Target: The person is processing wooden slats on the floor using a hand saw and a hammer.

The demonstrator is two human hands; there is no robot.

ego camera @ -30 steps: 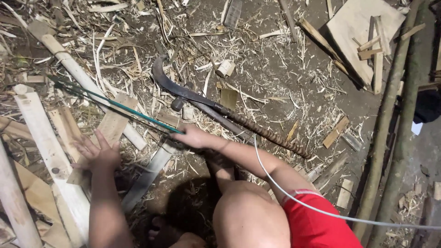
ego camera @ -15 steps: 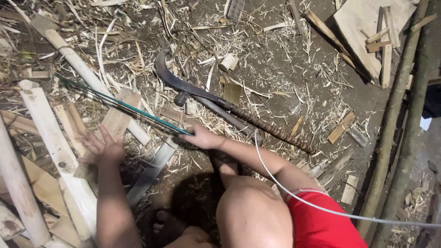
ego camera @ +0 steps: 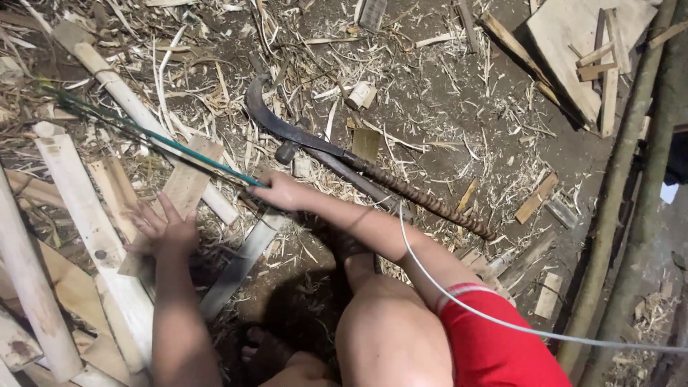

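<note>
My right hand (ego camera: 282,192) is closed around the near end of a thin green bamboo strip (ego camera: 143,132) that runs up and left across the ground. My left hand (ego camera: 163,231) rests with fingers spread on a flat piece of split wood (ego camera: 188,178) beside pale wooden slats. Just beyond my right hand lies a curved dark sickle blade (ego camera: 276,125) with a ribbed metal rod handle (ego camera: 423,201). My knee in red shorts (ego camera: 494,344) is at the bottom.
Pale split bamboo and wooden slats (ego camera: 72,193) lie at the left. Wood shavings cover the dirt ground. A wooden board (ego camera: 573,43) sits at the top right. Two long bamboo poles (ego camera: 623,179) run down the right side. A white cord (ego camera: 466,301) crosses my arm.
My view has drifted slightly; both hands stay in nearly the same place, my right hand still gripping the green strip and my left still spread on the wood.
</note>
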